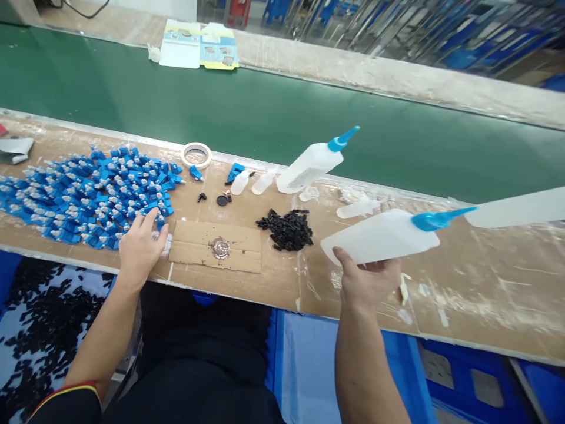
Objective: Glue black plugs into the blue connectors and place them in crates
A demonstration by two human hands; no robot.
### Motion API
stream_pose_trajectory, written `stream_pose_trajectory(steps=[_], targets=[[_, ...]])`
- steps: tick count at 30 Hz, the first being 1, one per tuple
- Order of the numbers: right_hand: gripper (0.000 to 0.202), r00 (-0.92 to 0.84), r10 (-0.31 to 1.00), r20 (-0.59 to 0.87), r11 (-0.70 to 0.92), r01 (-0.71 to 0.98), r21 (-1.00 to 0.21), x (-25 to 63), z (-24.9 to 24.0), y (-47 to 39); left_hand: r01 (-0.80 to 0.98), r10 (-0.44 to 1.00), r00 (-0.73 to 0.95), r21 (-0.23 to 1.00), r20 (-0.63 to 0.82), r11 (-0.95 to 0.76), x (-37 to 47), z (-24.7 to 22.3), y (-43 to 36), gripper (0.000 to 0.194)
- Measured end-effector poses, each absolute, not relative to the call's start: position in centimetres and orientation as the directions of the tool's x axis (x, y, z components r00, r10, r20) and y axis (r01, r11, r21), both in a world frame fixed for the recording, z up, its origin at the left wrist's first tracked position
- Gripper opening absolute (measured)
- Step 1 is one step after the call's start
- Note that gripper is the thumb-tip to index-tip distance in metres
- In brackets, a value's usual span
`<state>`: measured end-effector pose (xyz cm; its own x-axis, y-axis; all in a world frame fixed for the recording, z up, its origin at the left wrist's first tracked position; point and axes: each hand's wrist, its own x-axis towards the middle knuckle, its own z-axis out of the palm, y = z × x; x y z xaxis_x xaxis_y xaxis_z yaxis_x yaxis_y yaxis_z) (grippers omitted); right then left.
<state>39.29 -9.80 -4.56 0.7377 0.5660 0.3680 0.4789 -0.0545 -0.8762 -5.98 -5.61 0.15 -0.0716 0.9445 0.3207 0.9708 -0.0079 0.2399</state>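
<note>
My right hand (368, 282) is wrapped round the base of a white squeeze bottle (379, 238), which is tilted with its blue nozzle pointing right. At the near edge of a large pile of small blue plastic parts (97, 194) with whitish tips lies my left hand (141, 241), fingers stretched and thumb apart; it appears to hold nothing. Just right of that hand is a flat cardboard piece (241, 247) with a glossy dark-rimmed puddle (220, 248) on it. Between the cardboard and the bottle sits a heap of small black parts (289, 229).
Behind stands another white bottle (304, 168) with a blue nozzle, beside small bottles (263, 182) and a tape roll (196, 155). A green conveyor belt (265, 112) runs along the far side. Lower left, a bin holds black pieces (48, 318). Blue crates (468, 371) stand below the table.
</note>
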Motion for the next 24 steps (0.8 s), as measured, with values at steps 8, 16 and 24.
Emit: stream_pose_trajectory(steps=[8,16,24], targets=[[0.091,0.787,0.536,0.305,0.015,0.352,-0.936,46.4,-6.7,-6.2,0.98,0.948,-0.069,0.2,0.31,0.006,-5.5,0.1,-5.3,0.038],[0.062,0.829,0.356,0.431,-0.205,0.519,-0.83,40.5,-7.1,-10.8,0.981,0.93,-0.083,0.192,0.357,0.014,-5.5,-0.7,-4.9,0.036],[0.024,-0.235,0.906,0.353,0.321,0.923,-0.211,30.5,-2.0,-4.5,0.957,0.912,-0.067,0.286,0.405,-0.056,-6.3,-1.4,-5.0,0.03]])
